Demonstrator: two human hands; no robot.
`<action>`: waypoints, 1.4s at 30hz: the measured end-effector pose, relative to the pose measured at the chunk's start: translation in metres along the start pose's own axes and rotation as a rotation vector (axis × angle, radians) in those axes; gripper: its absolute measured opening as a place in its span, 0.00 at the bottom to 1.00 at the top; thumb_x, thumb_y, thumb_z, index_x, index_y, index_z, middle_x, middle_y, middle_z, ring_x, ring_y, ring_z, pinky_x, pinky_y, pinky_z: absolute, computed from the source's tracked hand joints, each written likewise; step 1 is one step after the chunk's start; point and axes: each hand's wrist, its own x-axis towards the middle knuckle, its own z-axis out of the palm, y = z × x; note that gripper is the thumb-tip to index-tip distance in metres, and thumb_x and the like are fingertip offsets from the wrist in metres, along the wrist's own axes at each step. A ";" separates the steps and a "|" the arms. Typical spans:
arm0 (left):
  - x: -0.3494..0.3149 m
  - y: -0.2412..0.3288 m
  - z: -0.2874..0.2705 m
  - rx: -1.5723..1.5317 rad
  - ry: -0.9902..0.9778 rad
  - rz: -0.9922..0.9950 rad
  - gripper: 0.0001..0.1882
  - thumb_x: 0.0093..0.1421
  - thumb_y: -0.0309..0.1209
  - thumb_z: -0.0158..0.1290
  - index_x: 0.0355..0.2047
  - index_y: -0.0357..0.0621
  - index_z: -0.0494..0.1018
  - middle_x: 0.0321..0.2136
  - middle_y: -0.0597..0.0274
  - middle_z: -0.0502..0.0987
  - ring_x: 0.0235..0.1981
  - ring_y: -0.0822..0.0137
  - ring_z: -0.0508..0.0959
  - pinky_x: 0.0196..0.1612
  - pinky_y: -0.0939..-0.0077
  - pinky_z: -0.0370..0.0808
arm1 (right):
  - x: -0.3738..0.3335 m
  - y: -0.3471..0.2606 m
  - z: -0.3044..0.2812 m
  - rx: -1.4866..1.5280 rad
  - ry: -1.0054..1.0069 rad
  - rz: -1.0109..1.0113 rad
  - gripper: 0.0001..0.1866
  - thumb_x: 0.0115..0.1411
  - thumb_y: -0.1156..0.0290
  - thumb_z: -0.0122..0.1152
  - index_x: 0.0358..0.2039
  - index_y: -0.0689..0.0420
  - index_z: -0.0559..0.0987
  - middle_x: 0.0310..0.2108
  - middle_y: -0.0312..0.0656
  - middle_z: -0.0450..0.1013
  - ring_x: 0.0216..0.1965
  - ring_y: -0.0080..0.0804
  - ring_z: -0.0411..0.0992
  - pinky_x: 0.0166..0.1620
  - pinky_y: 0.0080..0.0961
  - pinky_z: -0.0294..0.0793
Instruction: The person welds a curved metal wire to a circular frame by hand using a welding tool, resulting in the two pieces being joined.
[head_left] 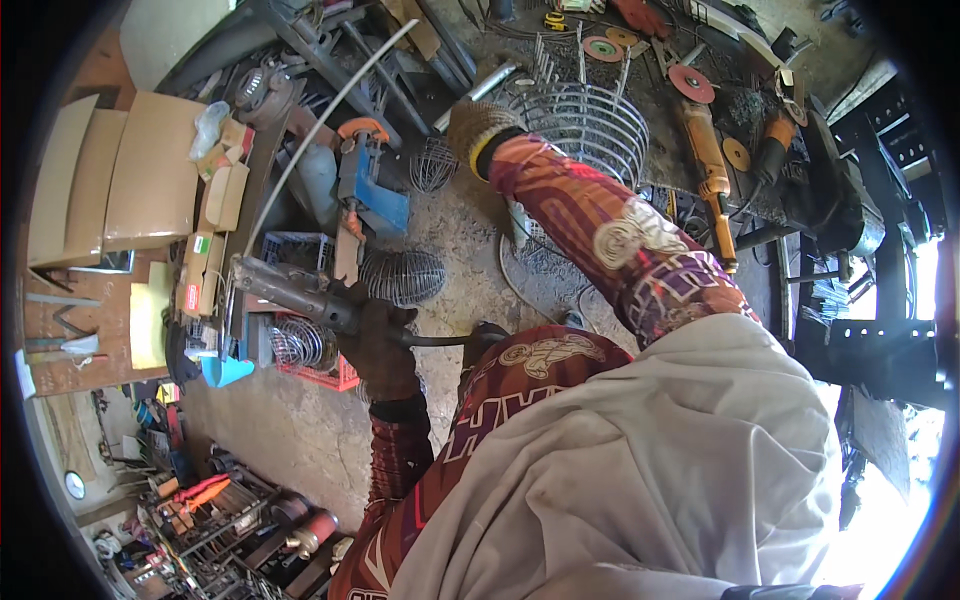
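Observation:
My left hand [385, 350], in a dark glove, is wrapped round a grey cylindrical tool [295, 293] with a dark cord running from its rear end. The tool's far end points left, toward the workbench with the boxes. My right hand [482, 130], in a brown knitted glove with a yellow-edged cuff, reaches far forward. Beside it stands a round wire cage [585, 125] of bent metal rods, partly covered by my right sleeve. A bright metal tube [490, 85] lies just beyond that glove. The right fingers are turned away, so what they hold, if anything, is hidden.
Orange angle grinders [705, 160] and abrasive discs [691, 84] lie on the right bench. Wire coils [402, 276] and a red crate [330, 372] sit on the concrete floor. A blue clamp-like tool [380, 195], a long curved rod [320, 125] and cardboard boxes [150, 170] are at left.

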 end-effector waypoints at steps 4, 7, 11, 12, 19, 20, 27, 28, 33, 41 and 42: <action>0.036 -0.011 -0.018 0.022 -0.096 -0.053 0.15 0.58 0.24 0.54 0.46 0.38 0.71 0.29 0.64 0.72 0.25 0.71 0.75 0.31 0.68 0.83 | 0.032 0.005 0.025 -0.048 -0.031 0.075 0.14 0.58 0.61 0.62 0.40 0.50 0.88 0.41 0.45 0.83 0.45 0.46 0.81 0.46 0.41 0.81; 0.078 -0.020 -0.022 -0.047 -0.149 -0.086 0.16 0.58 0.24 0.55 0.47 0.37 0.71 0.30 0.64 0.72 0.26 0.71 0.75 0.31 0.69 0.82 | 0.050 0.007 0.040 -0.134 -0.120 0.222 0.14 0.58 0.61 0.63 0.41 0.51 0.88 0.42 0.45 0.83 0.46 0.45 0.81 0.46 0.41 0.81; 0.148 -0.043 -0.040 0.045 -0.374 -0.143 0.17 0.57 0.24 0.56 0.47 0.37 0.71 0.31 0.64 0.73 0.27 0.72 0.75 0.30 0.72 0.78 | 0.060 0.017 0.043 0.050 -0.226 0.410 0.14 0.58 0.64 0.63 0.42 0.54 0.87 0.44 0.48 0.82 0.46 0.46 0.81 0.47 0.42 0.81; 0.163 -0.046 -0.035 0.010 -0.392 -0.193 0.16 0.57 0.24 0.57 0.46 0.37 0.71 0.31 0.64 0.72 0.27 0.72 0.74 0.30 0.72 0.77 | 0.056 0.018 0.036 0.041 -0.232 0.412 0.14 0.58 0.64 0.63 0.42 0.54 0.87 0.44 0.48 0.82 0.46 0.47 0.81 0.47 0.42 0.81; 0.247 -0.077 0.010 -0.145 -0.655 -0.381 0.14 0.55 0.26 0.60 0.42 0.43 0.73 0.27 0.69 0.73 0.24 0.74 0.74 0.34 0.74 0.80 | -0.030 -0.007 -0.035 0.333 -0.080 0.721 0.24 0.65 0.61 0.53 0.56 0.62 0.76 0.41 0.59 0.79 0.43 0.52 0.81 0.42 0.39 0.81; 0.253 -0.079 0.018 -0.147 -0.694 -0.392 0.14 0.55 0.26 0.61 0.42 0.43 0.73 0.27 0.69 0.73 0.25 0.74 0.75 0.35 0.73 0.81 | -0.049 -0.021 -0.057 0.500 -0.058 0.798 0.24 0.66 0.62 0.53 0.58 0.63 0.74 0.40 0.57 0.79 0.41 0.48 0.81 0.40 0.37 0.81; 0.241 -0.088 0.036 -0.154 -0.808 -0.515 0.17 0.55 0.23 0.63 0.45 0.42 0.71 0.30 0.66 0.74 0.27 0.71 0.76 0.32 0.74 0.78 | -0.201 -0.096 -0.040 1.472 0.637 1.046 0.22 0.70 0.63 0.53 0.59 0.64 0.71 0.34 0.38 0.76 0.30 0.25 0.75 0.34 0.25 0.79; 0.246 -0.094 0.028 -0.109 -0.869 -0.548 0.17 0.56 0.22 0.61 0.46 0.40 0.71 0.32 0.65 0.73 0.29 0.71 0.77 0.34 0.71 0.80 | -0.214 -0.105 -0.036 1.610 0.742 1.087 0.22 0.71 0.63 0.54 0.58 0.64 0.72 0.32 0.36 0.75 0.29 0.23 0.74 0.33 0.24 0.78; 0.227 -0.097 0.021 -0.093 -0.872 -0.592 0.14 0.57 0.21 0.57 0.45 0.40 0.72 0.32 0.64 0.74 0.29 0.70 0.77 0.35 0.69 0.80 | -0.252 -0.123 -0.012 1.715 0.892 1.203 0.19 0.72 0.60 0.52 0.54 0.62 0.76 0.26 0.34 0.72 0.22 0.21 0.71 0.25 0.20 0.73; 0.189 -0.079 0.026 -0.107 -0.895 -0.552 0.17 0.57 0.21 0.57 0.48 0.38 0.70 0.33 0.63 0.72 0.30 0.68 0.76 0.37 0.68 0.81 | -0.290 -0.111 0.011 1.768 0.795 1.202 0.17 0.70 0.59 0.56 0.47 0.61 0.78 0.23 0.32 0.69 0.19 0.20 0.68 0.21 0.18 0.69; 0.184 -0.081 0.023 -0.085 -0.888 -0.530 0.18 0.57 0.22 0.58 0.48 0.38 0.70 0.33 0.62 0.72 0.30 0.68 0.76 0.37 0.68 0.80 | -0.291 -0.111 0.011 1.766 0.783 1.195 0.16 0.70 0.59 0.56 0.47 0.60 0.79 0.23 0.32 0.70 0.19 0.19 0.69 0.21 0.18 0.70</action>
